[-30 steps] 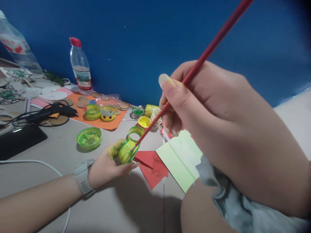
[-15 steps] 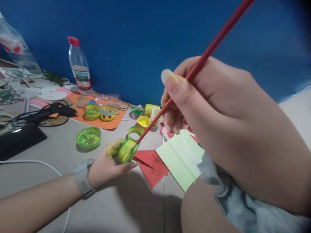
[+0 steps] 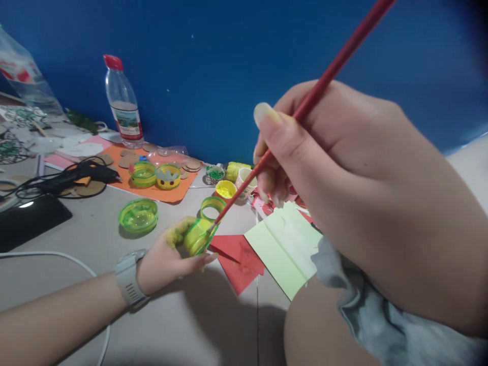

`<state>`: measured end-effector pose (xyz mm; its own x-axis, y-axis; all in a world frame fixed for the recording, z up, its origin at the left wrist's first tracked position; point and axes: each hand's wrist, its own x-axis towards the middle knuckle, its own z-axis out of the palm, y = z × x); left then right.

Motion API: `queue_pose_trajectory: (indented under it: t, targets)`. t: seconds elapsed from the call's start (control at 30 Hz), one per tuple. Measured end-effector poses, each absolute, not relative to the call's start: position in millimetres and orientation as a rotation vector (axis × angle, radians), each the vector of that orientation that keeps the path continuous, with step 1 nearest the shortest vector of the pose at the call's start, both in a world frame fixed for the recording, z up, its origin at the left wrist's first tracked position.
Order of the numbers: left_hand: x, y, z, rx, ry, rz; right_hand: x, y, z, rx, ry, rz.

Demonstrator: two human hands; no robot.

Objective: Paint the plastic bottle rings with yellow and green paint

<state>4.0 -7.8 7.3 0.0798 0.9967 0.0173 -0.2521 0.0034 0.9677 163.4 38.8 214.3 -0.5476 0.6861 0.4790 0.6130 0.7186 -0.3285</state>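
My left hand [image 3: 171, 254], its fingers smeared with yellow-green paint, is closed around a cut plastic bottle bottom [image 3: 196, 238] painted yellow with a green rim. In my right hand [image 3: 324, 147] is a long red paintbrush [image 3: 263, 161], pinched between thumb and fingers. The brush's tip touches the painted piece near its green edge. Just behind it stands a yellow-green ring [image 3: 212, 208]. To the left sits a similar painted bottle bottom [image 3: 139, 215]. Beyond the ring are a cup of yellow paint [image 3: 225, 189] and a cup of green paint [image 3: 214, 174].
Two decorated painted cups [image 3: 168, 177] stand on orange paper [image 3: 182, 192]. A water bottle [image 3: 125, 109] is by the blue wall. At left lie a black glue gun [image 3: 86, 170], a black phone [image 3: 34, 221] and a white cable [image 3: 72, 258]. Red paper [image 3: 239, 264] and pale green paper [image 3: 280, 249] lie right.
Both hands keep almost the same place, with the brush tip still against the painted piece. The view has shifted very slightly.
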Motion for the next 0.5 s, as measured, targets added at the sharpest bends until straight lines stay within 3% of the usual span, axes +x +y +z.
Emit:
queue_pose_trajectory:
  t: [0.5]
  targets:
    - [4.8, -7.8, 8.2, 1.052, 0.945, 1.297, 162.3, 40.0, 212.6, -0.987, -2.319, 0.112]
